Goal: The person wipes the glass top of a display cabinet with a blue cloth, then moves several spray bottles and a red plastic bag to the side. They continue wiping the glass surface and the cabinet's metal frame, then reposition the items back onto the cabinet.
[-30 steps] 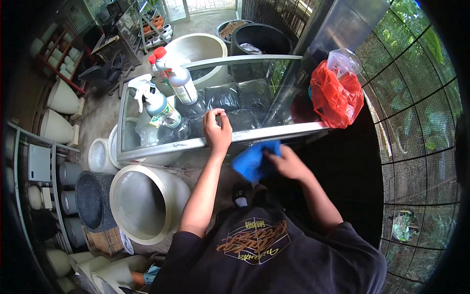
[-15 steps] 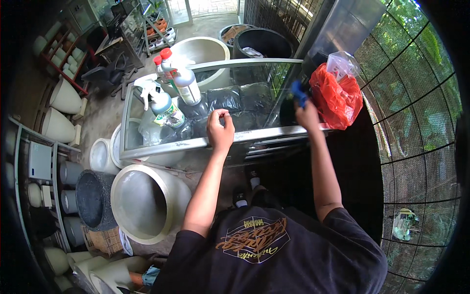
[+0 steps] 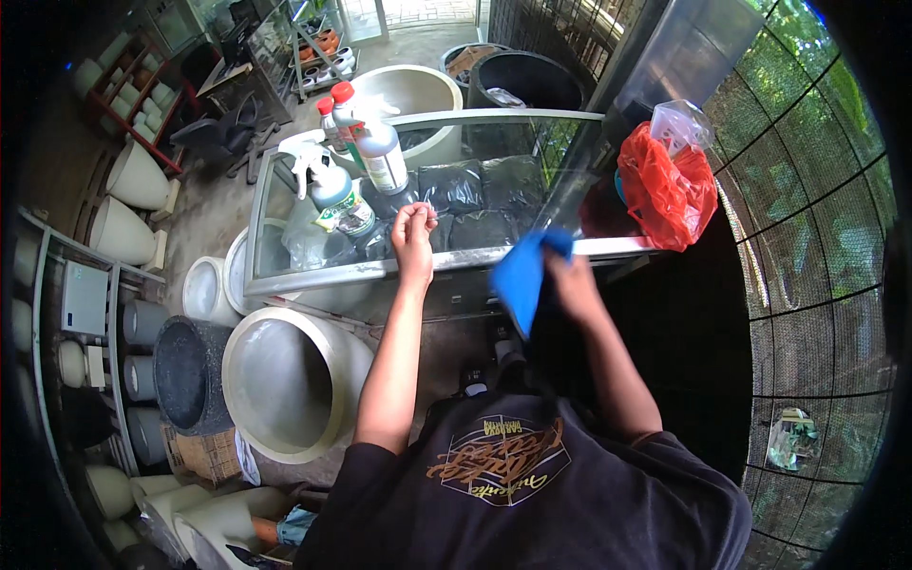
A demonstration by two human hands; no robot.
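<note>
A blue cloth (image 3: 524, 277) hangs from my right hand (image 3: 573, 282), closed on its upper corner and slightly blurred, just on my side of the glass display case's front edge (image 3: 456, 259). My left hand (image 3: 414, 231) is held above that edge, its fingers curled together; whatever they pinch is too small to make out. On the glass top to the left stand a white-triggered spray bottle (image 3: 344, 201), a red-capped bottle (image 3: 382, 157) and another red-capped bottle behind it. Dark plastic-wrapped packs (image 3: 454, 187) show through the glass. A red plastic bag (image 3: 665, 185) sits on the case's right end.
Large pale pots (image 3: 323, 356) and a dark pot (image 3: 190, 375) crowd the floor on my left. Wire mesh (image 3: 807, 237) rises along the right. Behind the case stand a big cream pot (image 3: 418, 87) and a black tub (image 3: 527, 81). An office chair (image 3: 223, 133) is farther back.
My right hand has moved left and toward me from beside the red bag, and the blue cloth now hangs spread out. My left hand has shifted slightly, still closed.
</note>
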